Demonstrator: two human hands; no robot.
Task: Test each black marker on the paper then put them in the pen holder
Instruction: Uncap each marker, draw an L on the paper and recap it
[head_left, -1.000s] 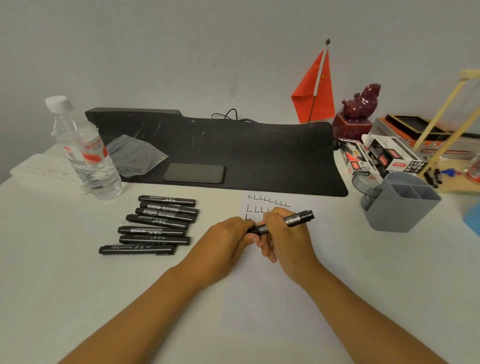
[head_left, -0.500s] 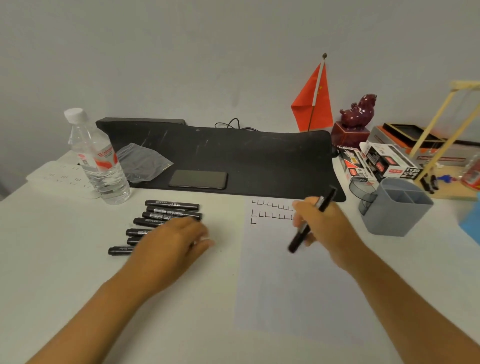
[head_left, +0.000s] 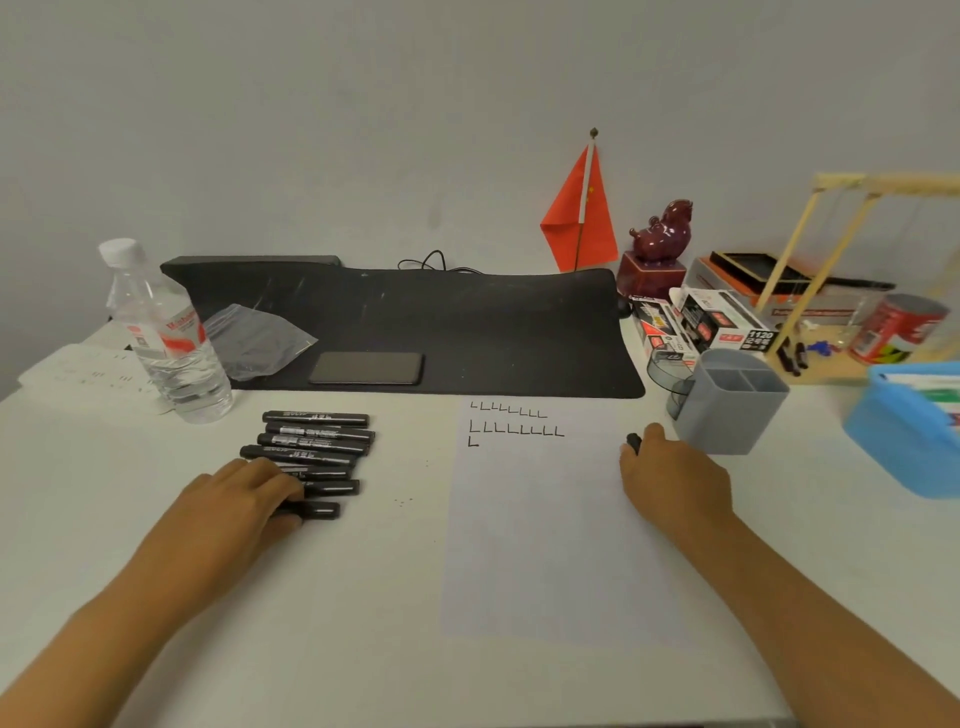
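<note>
Your right hand (head_left: 675, 480) is closed around a black marker (head_left: 633, 441), only its end showing past the fingers, just beside the grey pen holder (head_left: 727, 410). Your left hand (head_left: 244, 499) lies with fingers loosely spread on the nearest of the row of markers (head_left: 317, 441); whether it grips one, I cannot tell.

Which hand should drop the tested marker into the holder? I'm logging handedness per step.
The right hand: it grips the black marker right beside the grey plastic pen holder. The left hand rests on the row of black markers across the white paper sheet.

Dim, even indoor light, faint soft shadows, slightly soft focus, wide-angle bending at the edges
</note>
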